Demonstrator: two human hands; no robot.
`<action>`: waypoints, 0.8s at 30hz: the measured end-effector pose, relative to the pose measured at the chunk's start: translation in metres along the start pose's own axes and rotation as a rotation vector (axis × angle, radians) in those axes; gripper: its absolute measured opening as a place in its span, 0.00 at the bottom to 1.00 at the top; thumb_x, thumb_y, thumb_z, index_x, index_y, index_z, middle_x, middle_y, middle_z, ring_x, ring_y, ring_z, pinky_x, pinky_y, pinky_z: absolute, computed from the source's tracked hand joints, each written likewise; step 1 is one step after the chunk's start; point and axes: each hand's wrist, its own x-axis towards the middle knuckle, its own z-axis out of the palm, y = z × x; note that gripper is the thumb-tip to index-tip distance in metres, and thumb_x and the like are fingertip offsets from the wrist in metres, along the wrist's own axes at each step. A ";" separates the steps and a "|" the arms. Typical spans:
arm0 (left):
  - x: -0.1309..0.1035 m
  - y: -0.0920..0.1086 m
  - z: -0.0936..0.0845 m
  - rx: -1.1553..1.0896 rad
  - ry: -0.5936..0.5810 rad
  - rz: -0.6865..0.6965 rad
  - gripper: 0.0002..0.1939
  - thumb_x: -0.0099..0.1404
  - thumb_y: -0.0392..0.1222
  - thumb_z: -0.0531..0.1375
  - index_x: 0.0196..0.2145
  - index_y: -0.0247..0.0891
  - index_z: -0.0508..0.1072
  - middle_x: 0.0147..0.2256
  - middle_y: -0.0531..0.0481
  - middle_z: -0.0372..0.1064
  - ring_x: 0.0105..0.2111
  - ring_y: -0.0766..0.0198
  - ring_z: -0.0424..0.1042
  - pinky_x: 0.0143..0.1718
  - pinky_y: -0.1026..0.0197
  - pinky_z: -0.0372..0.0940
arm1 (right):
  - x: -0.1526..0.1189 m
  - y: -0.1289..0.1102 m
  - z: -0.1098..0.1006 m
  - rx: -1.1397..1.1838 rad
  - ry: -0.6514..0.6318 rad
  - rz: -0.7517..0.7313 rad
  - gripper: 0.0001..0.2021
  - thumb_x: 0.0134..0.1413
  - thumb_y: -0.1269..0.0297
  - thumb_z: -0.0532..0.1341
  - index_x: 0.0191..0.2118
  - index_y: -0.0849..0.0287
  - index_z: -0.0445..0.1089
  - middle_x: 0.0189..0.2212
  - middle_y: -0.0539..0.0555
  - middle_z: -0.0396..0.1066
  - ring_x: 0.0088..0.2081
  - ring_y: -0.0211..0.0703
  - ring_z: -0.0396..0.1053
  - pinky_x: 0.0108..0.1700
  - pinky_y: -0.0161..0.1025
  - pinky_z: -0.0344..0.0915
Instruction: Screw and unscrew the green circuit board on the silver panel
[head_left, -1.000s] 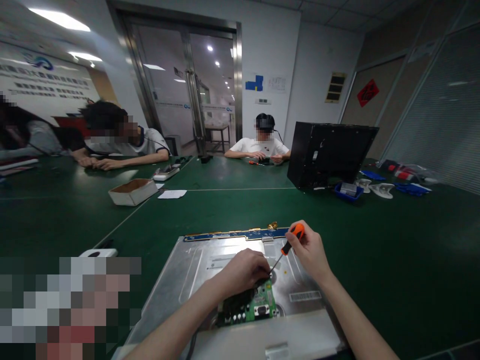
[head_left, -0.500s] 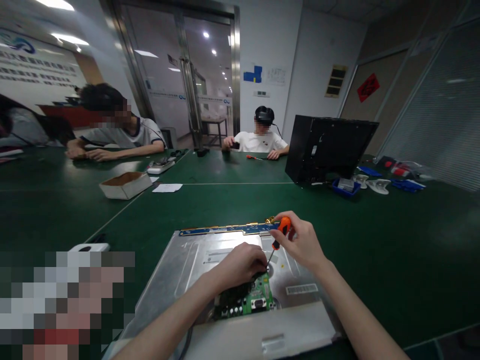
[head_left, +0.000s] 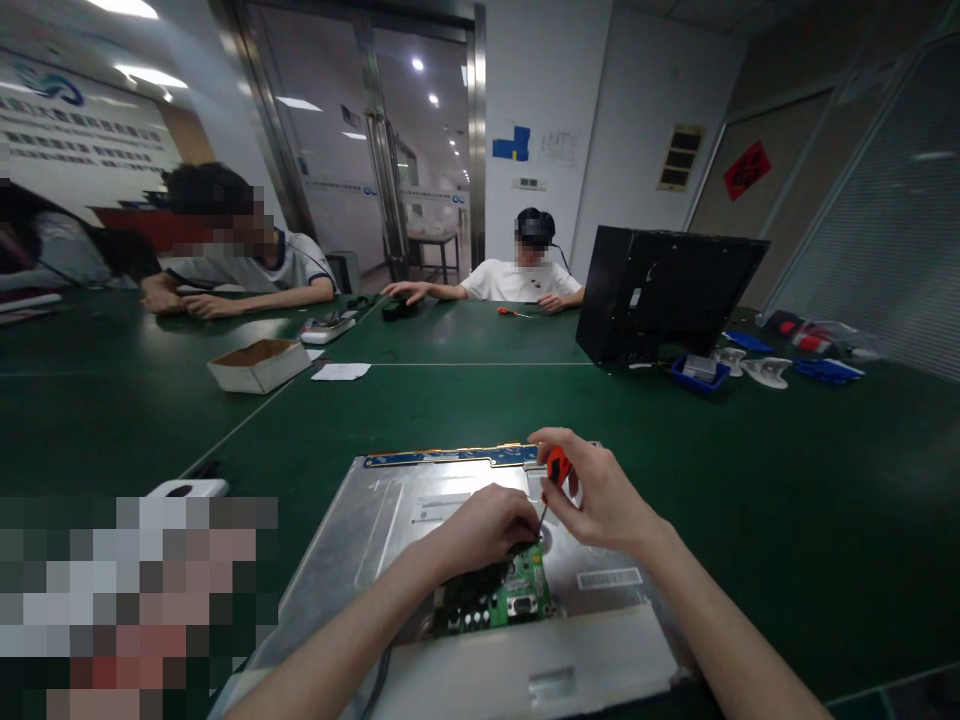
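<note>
The right hand (head_left: 596, 490), fingers clamped on the orange screwdriver (head_left: 557, 466), has tipped it steeper over the green board (head_left: 534, 572)'s far corner, likely mid-turn; left hand (head_left: 491, 523) bunched there; can't tell its hold.

We hold the screwdriver (head_left: 556, 467) more upright now; the co-worker (head_left: 514, 281) opposite has a hand (head_left: 407, 291) stretched out sideways.

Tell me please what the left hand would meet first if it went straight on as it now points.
Probably the screwdriver, whose thin shaft stands close to the fingers of the left hand; beyond it is the right hand. Depth is unclear, so fingers and shaft may already touch.
</note>
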 end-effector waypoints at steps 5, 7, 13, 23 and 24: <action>-0.001 -0.001 0.001 -0.001 0.011 0.004 0.12 0.57 0.24 0.59 0.32 0.37 0.79 0.32 0.50 0.77 0.32 0.61 0.73 0.35 0.66 0.61 | -0.005 0.004 0.006 -0.004 0.079 0.027 0.20 0.55 0.70 0.57 0.53 0.54 0.55 0.28 0.47 0.66 0.24 0.36 0.63 0.27 0.34 0.59; -0.001 -0.002 0.002 -0.003 0.019 0.004 0.12 0.57 0.24 0.59 0.32 0.37 0.79 0.32 0.50 0.77 0.32 0.61 0.73 0.34 0.66 0.61 | -0.005 0.006 0.009 -0.022 0.127 0.005 0.19 0.55 0.70 0.58 0.53 0.55 0.55 0.27 0.46 0.65 0.23 0.35 0.62 0.26 0.33 0.59; -0.001 0.000 0.001 -0.010 0.025 0.010 0.11 0.57 0.25 0.59 0.32 0.37 0.78 0.31 0.51 0.76 0.31 0.62 0.72 0.33 0.65 0.61 | -0.006 0.009 0.013 -0.052 0.201 -0.075 0.16 0.56 0.68 0.60 0.50 0.55 0.58 0.27 0.46 0.67 0.22 0.34 0.63 0.25 0.32 0.60; -0.001 -0.002 0.004 0.057 0.022 -0.003 0.09 0.59 0.27 0.59 0.32 0.36 0.77 0.35 0.48 0.76 0.34 0.60 0.73 0.35 0.63 0.63 | -0.002 0.007 0.011 -0.167 0.248 -0.196 0.19 0.59 0.63 0.61 0.56 0.52 0.61 0.30 0.48 0.67 0.25 0.36 0.63 0.26 0.34 0.59; 0.000 -0.002 0.005 0.078 0.018 -0.002 0.09 0.59 0.27 0.59 0.32 0.36 0.77 0.34 0.48 0.75 0.34 0.60 0.73 0.35 0.63 0.63 | -0.003 0.006 0.012 -0.165 0.253 -0.190 0.19 0.60 0.64 0.60 0.56 0.53 0.61 0.30 0.48 0.67 0.26 0.36 0.63 0.27 0.34 0.60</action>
